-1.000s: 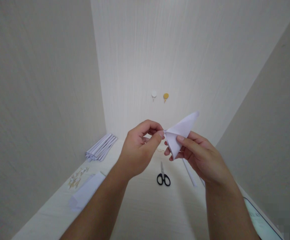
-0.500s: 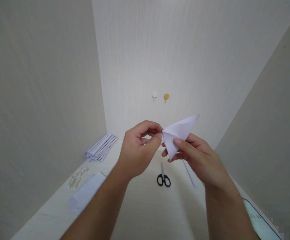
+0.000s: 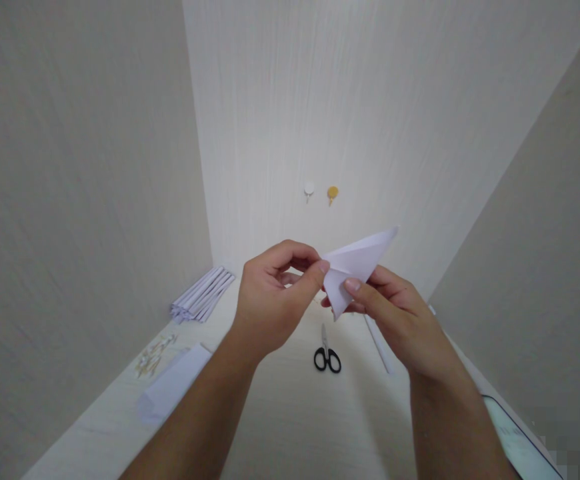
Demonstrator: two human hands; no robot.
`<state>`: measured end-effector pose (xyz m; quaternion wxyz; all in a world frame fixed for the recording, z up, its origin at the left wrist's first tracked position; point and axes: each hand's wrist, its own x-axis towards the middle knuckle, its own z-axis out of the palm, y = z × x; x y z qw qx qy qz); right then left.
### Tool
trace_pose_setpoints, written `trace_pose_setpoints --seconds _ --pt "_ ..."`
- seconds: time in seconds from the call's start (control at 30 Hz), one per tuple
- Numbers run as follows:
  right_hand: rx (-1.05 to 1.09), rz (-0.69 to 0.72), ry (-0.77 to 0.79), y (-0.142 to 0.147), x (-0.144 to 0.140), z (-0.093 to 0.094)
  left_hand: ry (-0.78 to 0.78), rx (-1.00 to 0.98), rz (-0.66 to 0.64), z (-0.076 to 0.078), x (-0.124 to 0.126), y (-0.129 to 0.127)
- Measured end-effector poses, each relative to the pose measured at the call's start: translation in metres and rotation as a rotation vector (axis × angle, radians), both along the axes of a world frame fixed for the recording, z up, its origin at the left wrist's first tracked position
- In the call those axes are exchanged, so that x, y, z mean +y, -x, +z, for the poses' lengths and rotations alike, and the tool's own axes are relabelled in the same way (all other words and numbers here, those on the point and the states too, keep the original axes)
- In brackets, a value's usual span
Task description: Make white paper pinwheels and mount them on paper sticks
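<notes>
A white folded paper piece, pointed at its upper right tip, is held up in the air between both hands. My left hand pinches its left corner between thumb and forefinger. My right hand grips the paper's lower part, thumb on the front, fingers behind. Below the hands, black-handled scissors lie on the pale desk.
A bundle of rolled white paper sticks lies at the desk's back left. Small pale bits and a flat paper sheet lie at the left. A paper roll lies right of the scissors. A phone lies at bottom right. Two wall hooks.
Both hands and the paper have shifted slightly left; my right thumb has slid up along the paper's front. Everything on the desk stays put.
</notes>
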<state>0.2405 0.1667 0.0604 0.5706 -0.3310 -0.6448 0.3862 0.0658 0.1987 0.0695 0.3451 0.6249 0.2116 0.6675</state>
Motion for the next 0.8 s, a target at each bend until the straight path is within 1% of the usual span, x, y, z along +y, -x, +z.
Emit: trace_pose_setpoints --seconds 0.17,0.37,0.5,0.6,0.67,0.73,0.8 --pt "0.061 -0.001 -0.003 0.0013 -0.0013 0.0005 0.023 -0.011 -0.011 -0.0012 0.0001 -0.0003" --pt "0.049 -0.055 -0.055 0.0050 -0.0049 0.0055 -0.005 -0.032 -0.011 -0.0002 -0.0010 -0.0017" --pt "0.035 -0.077 -0.074 0.0067 -0.0051 0.0077 0.011 -0.063 -0.027 0.0002 -0.0013 -0.0021" --pt "0.038 -0.084 -0.079 0.0071 -0.0050 0.0081 0.028 -0.094 -0.069 -0.0001 -0.0008 -0.0008" --pt "0.049 -0.084 -0.072 0.0065 -0.0047 0.0068 0.058 -0.109 -0.125 -0.0002 0.0000 0.0010" --pt "0.065 -0.077 -0.058 0.0053 -0.0039 0.0046 0.101 -0.103 -0.186 -0.0002 0.0009 0.0027" --pt "0.073 -0.067 -0.043 0.0040 -0.0029 0.0026 0.127 -0.085 -0.212 -0.0001 0.0016 0.0039"
